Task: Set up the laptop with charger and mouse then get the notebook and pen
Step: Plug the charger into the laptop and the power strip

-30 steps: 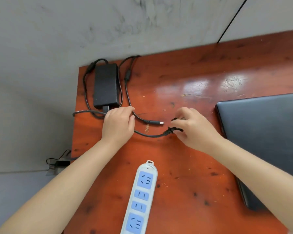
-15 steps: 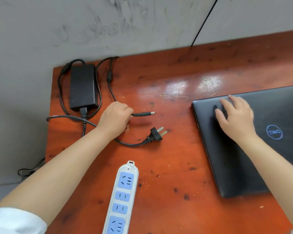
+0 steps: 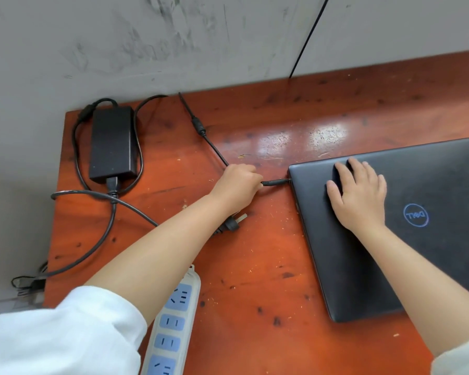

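Observation:
A closed black laptop (image 3: 431, 255) with a blue logo lies on the right of the red-brown table (image 3: 255, 266). My right hand (image 3: 358, 196) rests flat on its lid, fingers spread. My left hand (image 3: 238, 185) pinches the charger's barrel connector (image 3: 276, 182), whose tip meets the laptop's left edge. The black charger brick (image 3: 111, 144) sits at the table's far left corner, its thin cable (image 3: 211, 144) running to my left hand. The charger's wall plug (image 3: 233, 223) lies loose on the table under my left wrist. No mouse, notebook or pen is in view.
A white and blue power strip (image 3: 173, 323) lies at the near edge, partly under my left forearm. A thick black mains cable (image 3: 98, 239) loops off the table's left edge. A grey wall (image 3: 201, 36) backs the table. More cables (image 3: 27, 282) lie on the floor at left.
My left hand carried the barrel connector rightward from mid-table to the laptop's left edge, pulling the thin cable straight. My right hand let go of the wall plug and settled on the laptop lid.

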Available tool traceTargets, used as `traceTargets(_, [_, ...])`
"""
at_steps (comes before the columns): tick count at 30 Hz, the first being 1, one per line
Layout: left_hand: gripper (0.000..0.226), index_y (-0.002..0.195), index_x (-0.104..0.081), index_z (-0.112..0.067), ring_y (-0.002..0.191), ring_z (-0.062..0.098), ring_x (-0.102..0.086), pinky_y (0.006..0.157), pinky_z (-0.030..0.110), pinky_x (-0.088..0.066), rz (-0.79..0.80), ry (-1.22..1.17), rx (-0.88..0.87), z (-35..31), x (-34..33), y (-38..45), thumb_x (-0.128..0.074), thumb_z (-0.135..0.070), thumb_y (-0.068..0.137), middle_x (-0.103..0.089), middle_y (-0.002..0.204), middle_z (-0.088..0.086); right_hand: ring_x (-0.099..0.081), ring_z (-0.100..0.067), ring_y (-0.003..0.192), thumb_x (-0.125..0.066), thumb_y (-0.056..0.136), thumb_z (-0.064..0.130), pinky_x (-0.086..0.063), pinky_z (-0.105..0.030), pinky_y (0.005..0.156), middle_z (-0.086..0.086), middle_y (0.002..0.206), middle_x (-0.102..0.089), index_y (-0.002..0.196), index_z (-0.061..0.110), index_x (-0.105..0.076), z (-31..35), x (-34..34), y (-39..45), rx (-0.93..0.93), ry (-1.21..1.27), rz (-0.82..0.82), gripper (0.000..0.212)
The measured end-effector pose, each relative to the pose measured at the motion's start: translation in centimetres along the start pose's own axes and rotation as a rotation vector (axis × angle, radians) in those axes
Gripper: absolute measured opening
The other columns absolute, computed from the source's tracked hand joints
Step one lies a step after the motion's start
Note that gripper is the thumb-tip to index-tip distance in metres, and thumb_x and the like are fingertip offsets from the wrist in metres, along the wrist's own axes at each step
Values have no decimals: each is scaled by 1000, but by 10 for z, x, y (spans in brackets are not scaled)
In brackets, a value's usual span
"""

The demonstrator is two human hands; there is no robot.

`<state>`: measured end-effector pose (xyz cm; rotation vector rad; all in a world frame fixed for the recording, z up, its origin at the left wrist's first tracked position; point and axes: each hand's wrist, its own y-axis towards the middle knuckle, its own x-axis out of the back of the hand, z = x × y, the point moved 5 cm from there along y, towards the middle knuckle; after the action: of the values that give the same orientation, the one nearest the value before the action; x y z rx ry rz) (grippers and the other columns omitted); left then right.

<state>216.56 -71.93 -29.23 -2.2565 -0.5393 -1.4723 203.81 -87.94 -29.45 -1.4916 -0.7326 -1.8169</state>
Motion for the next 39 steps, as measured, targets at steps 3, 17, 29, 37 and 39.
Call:
traceTargets(3, [24, 75, -68, 8, 73, 39, -62, 72, 41, -48, -104, -76, -41, 1, 1, -3, -52, -8, 85, -65, 73, 26, -29, -37, 137, -11, 73, 51, -17, -55, 111, -18, 145, -40, 130, 7, -48, -1, -2, 1, -1, -9, -8, 81])
traceTargets(17, [36, 57, -67, 2, 46, 29, -63, 51, 35, -55, -58, -16, -187, -12, 1, -19, -45, -19, 76, -63, 51, 14, -34, -39, 134, -15, 75, 49, -21, -56, 109, -20, 141, -45, 126, 6, -52, -3, -1, 2, -5, -6, -13, 76])
traceTargets(29, [28, 111, -65, 2, 105, 32, -57, 93, 35, -45, 77, -62, 90, -14, -2, -12, -51, -16, 95, -63, 109, 20, -30, -36, 136, -12, 74, 50, -18, -55, 111, -18, 144, -41, 129, 9, -49, -5, -2, 2, 3, 12, 4, 77])
traceTargets(37, [26, 112, -65, 0, 105, 31, -57, 88, 33, -44, 81, -43, 110, -15, 0, -12, -51, -14, 95, -64, 109, 19, -24, -34, 139, -9, 72, 52, -13, -53, 113, -15, 147, -37, 132, 12, -45, -7, -3, 2, 1, 35, 15, 81])
traceTargets(39, [27, 114, -64, -2, 108, 30, -56, 90, 34, -44, 90, -8, 149, -14, -1, -12, -50, -14, 95, -63, 112, 18, -25, -34, 139, -9, 72, 52, -13, -53, 113, -15, 147, -37, 131, 11, -46, -7, -4, 2, 3, 39, 16, 81])
